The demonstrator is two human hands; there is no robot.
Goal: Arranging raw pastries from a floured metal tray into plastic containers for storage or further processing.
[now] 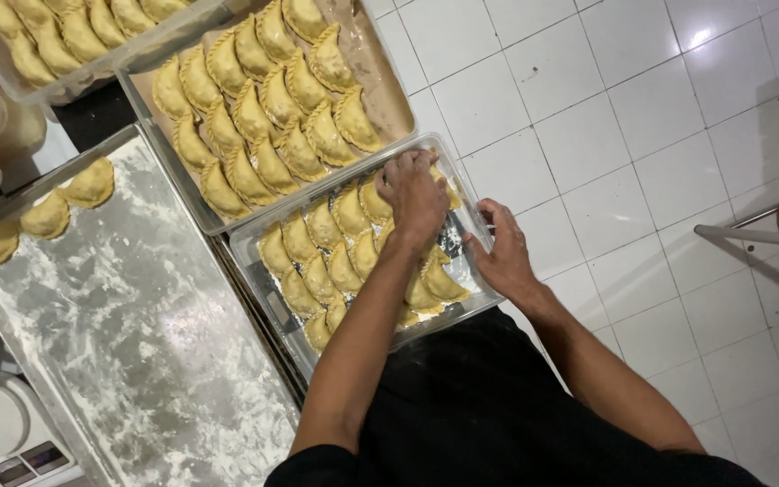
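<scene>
Pastries point(317, 271) fill the near tray point(259, 248), floured tray point(137, 343) to its left.

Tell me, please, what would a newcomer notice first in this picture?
Rows of pale yellow, crimped half-moon pastries fill the brown-lined metal tray at top centre. Below it, the left hand presses into pastries in a clear plastic tray while the right hand grips its edge. A floured steel sheet lies left.

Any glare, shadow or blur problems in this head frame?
Head view: a small glare spot on the white floor tiles top right; soft shadow along the right edge; both hands and the pastries in the clear tray look sharp; the floured metal tray is evenly lit.
</scene>
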